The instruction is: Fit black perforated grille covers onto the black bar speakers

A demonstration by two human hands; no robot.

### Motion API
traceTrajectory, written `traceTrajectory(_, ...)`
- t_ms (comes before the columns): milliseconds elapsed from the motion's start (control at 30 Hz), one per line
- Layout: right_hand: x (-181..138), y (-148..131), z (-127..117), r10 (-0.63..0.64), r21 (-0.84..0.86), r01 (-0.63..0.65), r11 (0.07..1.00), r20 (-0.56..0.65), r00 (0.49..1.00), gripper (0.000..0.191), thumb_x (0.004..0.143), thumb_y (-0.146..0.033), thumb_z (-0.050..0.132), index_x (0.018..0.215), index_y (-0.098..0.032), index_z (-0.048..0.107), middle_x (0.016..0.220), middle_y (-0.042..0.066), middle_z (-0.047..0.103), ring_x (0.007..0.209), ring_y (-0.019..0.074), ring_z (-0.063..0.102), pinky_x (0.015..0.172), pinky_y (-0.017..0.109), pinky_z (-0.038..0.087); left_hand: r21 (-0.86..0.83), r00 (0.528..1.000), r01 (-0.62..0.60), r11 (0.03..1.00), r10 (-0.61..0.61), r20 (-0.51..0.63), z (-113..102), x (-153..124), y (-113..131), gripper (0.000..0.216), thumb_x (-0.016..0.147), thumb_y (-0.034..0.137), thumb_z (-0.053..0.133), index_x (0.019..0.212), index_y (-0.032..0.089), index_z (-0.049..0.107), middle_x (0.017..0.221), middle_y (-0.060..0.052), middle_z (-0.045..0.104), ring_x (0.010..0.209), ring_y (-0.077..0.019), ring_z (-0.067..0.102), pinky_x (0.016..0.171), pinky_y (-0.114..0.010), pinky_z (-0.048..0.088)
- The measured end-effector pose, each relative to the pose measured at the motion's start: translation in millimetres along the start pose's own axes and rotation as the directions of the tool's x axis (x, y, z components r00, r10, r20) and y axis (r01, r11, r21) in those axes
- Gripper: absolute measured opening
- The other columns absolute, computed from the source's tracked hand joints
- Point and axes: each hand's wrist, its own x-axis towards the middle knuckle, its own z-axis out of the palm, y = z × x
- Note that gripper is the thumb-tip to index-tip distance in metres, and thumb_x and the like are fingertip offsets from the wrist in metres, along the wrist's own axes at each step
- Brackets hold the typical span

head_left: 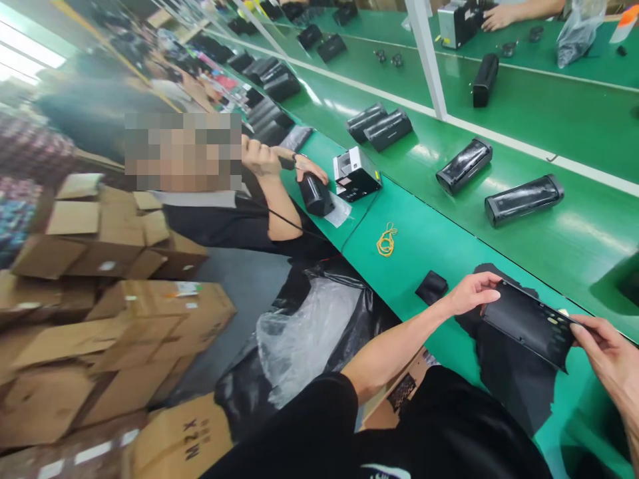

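Note:
I hold a long black speaker-like casing (529,324) between both hands over a black mat (509,379) on the green bench (424,246). My left hand (472,291) pinches its left end. My right hand (612,359) grips its right end with curled fingers. A small black pouch (432,287) lies just left of my left hand. A yellow coil of cord (386,241) lies further up the bench.
Black speakers (523,199) (463,166) (379,125) ride the green conveyor beyond. A co-worker on the left holds a black speaker (315,194) beside a small white-and-black box (355,174). Cardboard boxes (100,319) and plastic bags (304,332) fill the floor at left. Another person's hand (496,16) works at the top.

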Motion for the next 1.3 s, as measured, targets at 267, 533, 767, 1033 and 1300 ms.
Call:
traceTrajectory(267,-58,15,-1,0.331,0.505,-0.335,0.796,0.101,0.938,0.053,0.062,-0.055,0.099,0.095,-0.02,0.076,0.078,0.003,0.068,0.064,0.0188,0.063,0.055,0.029,0.056,-0.041,0.998,-0.035,0.999,0.033,-0.05,18,-20,10,0.068,0.066,0.062,0.095,0.11,0.015,0.075,0.091,-0.003,0.071,0.078,-0.0109,0.059,0.078,-0.028,0.047)
traceTrajectory(533,-68,21,10,0.365,0.553,-0.311,0.773,0.013,0.931,0.054,0.057,-0.054,0.101,0.093,-0.02,0.078,0.077,0.002,0.069,0.06,0.0153,0.059,0.054,0.024,0.056,-0.121,1.0,0.018,0.993,-0.016,0.015,25,-23,7,0.071,0.066,0.064,0.094,0.113,0.015,0.073,0.091,-0.004,0.072,0.069,-0.0089,0.058,0.063,-0.023,0.041)
traceTrajectory(767,-62,24,9,0.366,0.555,-0.304,0.774,-0.001,0.931,0.052,0.056,-0.052,0.102,0.091,-0.021,0.079,0.076,-0.001,0.067,0.057,0.0121,0.056,0.052,0.021,0.053,-0.102,1.0,0.021,0.995,-0.021,0.006,27,-19,0,0.074,0.067,0.065,0.093,0.115,0.014,0.07,0.092,-0.003,0.07,0.072,-0.0092,0.058,0.066,-0.023,0.042)
traceTrajectory(1033,-60,5,12,0.252,0.536,-0.238,0.81,0.049,0.967,0.049,0.068,-0.066,0.091,0.085,-0.023,0.076,0.071,0.002,0.067,0.056,0.0189,0.058,0.05,0.03,0.051,-0.094,1.0,0.022,0.995,-0.021,0.015,29,-16,5,0.071,0.07,0.061,0.092,0.117,0.014,0.069,0.087,0.001,0.066,0.066,-0.0071,0.055,0.061,-0.021,0.043)
traceTrajectory(1300,-50,-19,-13,0.184,0.494,-0.258,0.83,0.194,0.964,0.051,0.075,-0.071,0.084,0.088,-0.022,0.078,0.066,0.002,0.063,0.056,0.02,0.057,0.057,0.034,0.05,-0.317,0.856,0.459,0.83,-0.317,0.409,34,5,20,0.081,0.082,0.092,0.059,0.101,0.014,0.07,0.089,-0.007,0.075,0.072,-0.0173,0.07,0.067,-0.028,0.055)
